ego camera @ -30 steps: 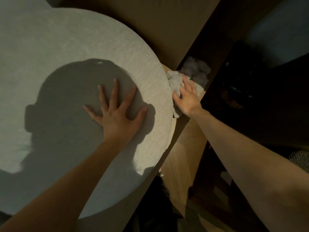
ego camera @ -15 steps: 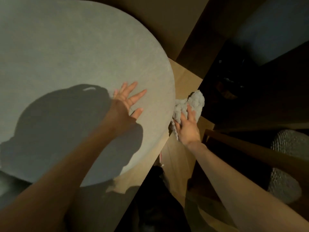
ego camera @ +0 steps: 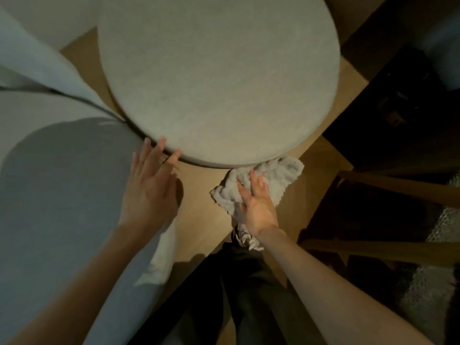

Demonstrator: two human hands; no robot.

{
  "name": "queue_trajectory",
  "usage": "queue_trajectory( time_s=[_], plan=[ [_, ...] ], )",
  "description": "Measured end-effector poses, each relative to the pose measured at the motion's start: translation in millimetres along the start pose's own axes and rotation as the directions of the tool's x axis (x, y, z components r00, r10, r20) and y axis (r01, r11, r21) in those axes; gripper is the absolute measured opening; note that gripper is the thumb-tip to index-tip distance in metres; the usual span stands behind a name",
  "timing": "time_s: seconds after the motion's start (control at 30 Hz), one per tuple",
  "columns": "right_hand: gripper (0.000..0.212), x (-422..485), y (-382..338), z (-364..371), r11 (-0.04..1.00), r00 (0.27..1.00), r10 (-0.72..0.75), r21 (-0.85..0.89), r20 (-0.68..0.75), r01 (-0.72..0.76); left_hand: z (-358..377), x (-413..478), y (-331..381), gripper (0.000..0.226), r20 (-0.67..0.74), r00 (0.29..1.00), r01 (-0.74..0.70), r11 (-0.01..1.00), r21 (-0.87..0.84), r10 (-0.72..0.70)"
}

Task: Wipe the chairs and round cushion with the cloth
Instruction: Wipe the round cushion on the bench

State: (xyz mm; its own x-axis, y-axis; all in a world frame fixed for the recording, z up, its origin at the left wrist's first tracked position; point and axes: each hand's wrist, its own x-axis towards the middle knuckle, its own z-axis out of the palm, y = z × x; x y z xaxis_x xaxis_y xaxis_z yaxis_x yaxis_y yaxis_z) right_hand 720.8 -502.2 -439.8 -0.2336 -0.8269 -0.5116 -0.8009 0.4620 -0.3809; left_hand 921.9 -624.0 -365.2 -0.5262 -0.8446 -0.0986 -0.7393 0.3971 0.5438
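In the head view, the one view there is, the round cushion [ego camera: 219,78] fills the upper middle and lies flat on a wood surface [ego camera: 204,215]. Its near rim curves just ahead of both hands. The cloth [ego camera: 278,175] sits bunched on the wood right at that rim. Its far edge meets the cushion's side, though whether it tucks beneath cannot be told. The right hand [ego camera: 257,207] rests on the cloth with its fingers [ego camera: 252,180] straight and close together, pressing flat and not pinching, and pointing toward the cushion. The cloth's longer run goes from near-left to far-right, roughly along the rim. The left hand [ego camera: 149,192] is bare, its fingers [ego camera: 161,145] straight and slightly spread, the tips touching the cushion's near-left edge. The left hand is therefore the closer one to the cushion, but the right has the cloth. The cushion top lies directly beyond and slightly above the right fingertips. Wiping it would probably mean lifting the cloth over the rim and pushing it away from the body, with the left hand steadying the edge. A grey seat [ego camera: 49,195] lies to the left and a chair frame [ego camera: 398,188] to the right, well apart from the cloth.
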Motion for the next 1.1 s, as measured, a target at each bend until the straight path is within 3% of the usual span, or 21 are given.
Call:
queue_trajectory(
  time_s=[0.2, 0.43, 0.5, 0.6, 0.73, 0.8, 0.93, 1.1],
  plan=[
    [0.055, 14, -55, 32, 0.956, 0.969, -0.234, -0.166, 0.078, 0.244, -6, -55, -49, 0.053, -0.045, 0.963, 0.270, 0.956, 0.111, -0.267],
    [0.056, 18, -7, 8, 0.798, 0.840, -0.506, -0.264, 0.195, 0.542, 20, -66, -37, 0.059, -0.078, 0.915, 0.403, 0.882, 0.243, -0.397],
    [0.057, 16, 22, -7, 0.792, 0.850, -0.486, -0.310, 0.204, 0.527, 26, -64, -31, 0.059, -0.115, 0.896, 0.445, 0.864, 0.235, -0.429],
    [0.057, 9, 64, -25, 0.863, 0.941, -0.313, -0.375, 0.132, 0.340, 31, -63, -26, 0.056, -0.163, 0.882, 0.468, 0.861, 0.201, -0.442],
    [0.054, 6, 65, -27, 0.933, 0.983, -0.176, -0.311, 0.046, 0.182, 40, -67, -18, 0.056, -0.155, 0.883, 0.469, 0.857, 0.215, -0.444],
    [0.055, 0, 47, -17, 0.927, 0.965, -0.255, -0.270, 0.054, 0.260, 38, -71, -18, 0.057, -0.135, 0.900, 0.435, 0.877, 0.204, -0.414],
    [0.058, -1, -20, 24, 0.753, 0.789, -0.566, -0.240, 0.240, 0.613, 26, -87, -27, 0.057, -0.086, 0.930, 0.368, 0.916, 0.158, -0.358],
    [0.053, 36, -68, 44, 0.769, 0.819, -0.520, -0.284, 0.243, 0.573, 13, -118, -46, 0.058, -0.026, 0.941, 0.334, 0.911, 0.241, -0.338]
  ],
)
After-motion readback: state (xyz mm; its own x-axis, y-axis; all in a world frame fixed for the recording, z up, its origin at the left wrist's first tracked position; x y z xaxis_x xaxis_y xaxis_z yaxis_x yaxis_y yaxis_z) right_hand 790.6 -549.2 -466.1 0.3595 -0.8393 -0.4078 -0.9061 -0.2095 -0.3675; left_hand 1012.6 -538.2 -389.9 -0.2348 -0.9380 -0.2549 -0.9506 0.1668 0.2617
